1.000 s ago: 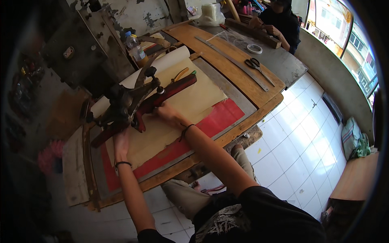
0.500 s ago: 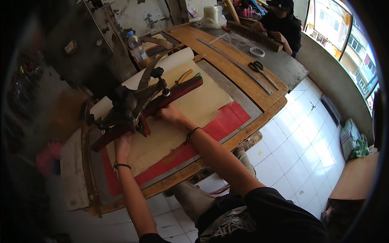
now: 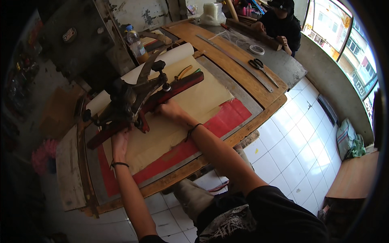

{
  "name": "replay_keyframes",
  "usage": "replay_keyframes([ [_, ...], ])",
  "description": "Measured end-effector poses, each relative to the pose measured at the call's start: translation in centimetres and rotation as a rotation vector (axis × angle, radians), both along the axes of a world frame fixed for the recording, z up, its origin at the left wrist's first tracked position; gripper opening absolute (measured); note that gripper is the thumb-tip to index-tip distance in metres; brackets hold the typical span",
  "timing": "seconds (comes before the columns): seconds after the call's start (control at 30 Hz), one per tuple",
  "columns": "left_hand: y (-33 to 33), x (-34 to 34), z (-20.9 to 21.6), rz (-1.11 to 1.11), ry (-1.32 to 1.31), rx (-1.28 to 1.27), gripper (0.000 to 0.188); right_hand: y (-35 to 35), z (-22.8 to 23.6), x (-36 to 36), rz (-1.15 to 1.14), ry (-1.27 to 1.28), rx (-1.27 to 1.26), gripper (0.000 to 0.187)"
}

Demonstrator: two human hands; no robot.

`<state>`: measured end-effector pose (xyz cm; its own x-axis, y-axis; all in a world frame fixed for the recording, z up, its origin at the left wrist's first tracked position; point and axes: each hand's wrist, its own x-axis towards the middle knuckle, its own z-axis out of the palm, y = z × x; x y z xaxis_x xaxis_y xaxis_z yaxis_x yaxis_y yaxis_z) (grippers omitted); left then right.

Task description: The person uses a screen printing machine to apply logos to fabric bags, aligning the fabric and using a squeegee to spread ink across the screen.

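Observation:
A long dark bar with red edges, fixed to a black metal arm, lies across a cream sheet. Beneath that sheet is a red sheet on a grey board set in a wooden table. My left hand reaches to the bar's near left part, its fingertips hidden by the bar. Beside the bar's middle, my right hand rests on the cream sheet with curled fingers; whatever they hold is hidden. Yellow-handled pliers lie behind the bar.
A cream roll lies behind the sheet, near a plastic bottle. A metal ruler, scissors and a tape roll lie at the far right. A co-worker sits beyond, hands on a wooden beam.
The view has tilted slightly. My hands keep nearly the same places by the bar. The co-worker's hand nearer the window has lifted a little.

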<state>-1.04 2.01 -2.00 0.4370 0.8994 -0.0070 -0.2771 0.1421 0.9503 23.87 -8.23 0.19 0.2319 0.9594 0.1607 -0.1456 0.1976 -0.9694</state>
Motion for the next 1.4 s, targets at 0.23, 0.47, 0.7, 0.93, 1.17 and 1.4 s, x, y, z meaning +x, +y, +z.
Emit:
replay_keyframes([
  [0.23,-0.2,0.1,0.3,-0.004,0.042,-0.017,0.023,-0.1,0.1,0.0,-0.006,-0.003,-0.008,0.03],
  [0.47,0.0,-0.1,-0.1,-0.008,0.014,-0.016,0.029,0.2,-0.2,0.2,-0.021,-0.056,-0.021,0.031],
  [0.7,0.1,-0.3,-0.3,0.032,-0.037,-0.054,0.033,0.4,-0.5,0.2,-0.02,-0.011,0.02,0.03],
  [0.93,-0.8,0.4,0.3,0.081,-0.076,-0.002,0.031,0.4,-0.3,0.0,-0.015,-0.041,0.004,0.029],
  [1.17,-1.6,0.4,1.6,0.122,-0.035,-0.071,0.026,0.1,0.6,-0.2,-0.008,-0.007,-0.046,0.027],
  [1.4,-2.3,1.2,1.6,0.142,0.065,-0.045,0.018,-0.2,-0.4,0.3,-0.042,-0.024,-0.083,0.025],
])
